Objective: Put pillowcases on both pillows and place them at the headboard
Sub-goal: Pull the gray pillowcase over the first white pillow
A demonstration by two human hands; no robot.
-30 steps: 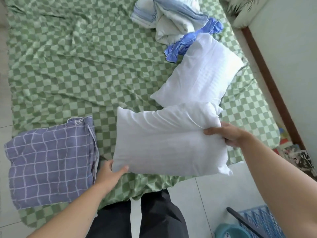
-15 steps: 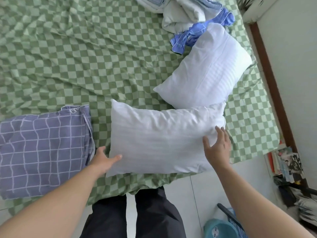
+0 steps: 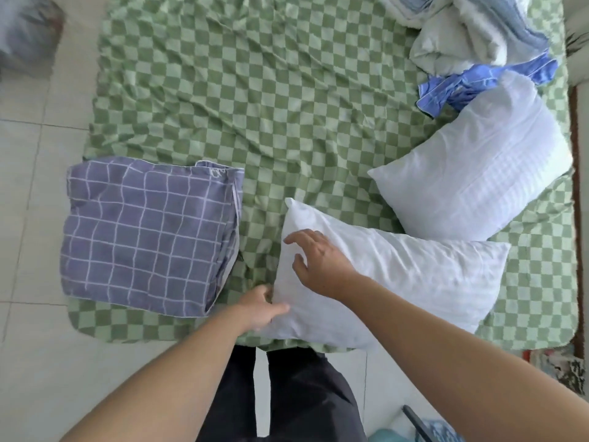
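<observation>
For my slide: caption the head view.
Left hand grips near bare pillow; right hand hovers open; purple pillowcase alongside.

On the bed [image 3: 287,90], the pillowcase [image 3: 149,234] lies left of the near pillow [image 3: 414,282]; the second pillow [image 3: 471,173] lies behind it, apparently touching.

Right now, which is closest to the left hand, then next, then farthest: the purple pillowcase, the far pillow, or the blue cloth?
From the left hand:
1. Purple pillowcase, just to its left.
2. Far pillow, up on the right.
3. Blue cloth, beyond that pillow, near the top right.
</observation>
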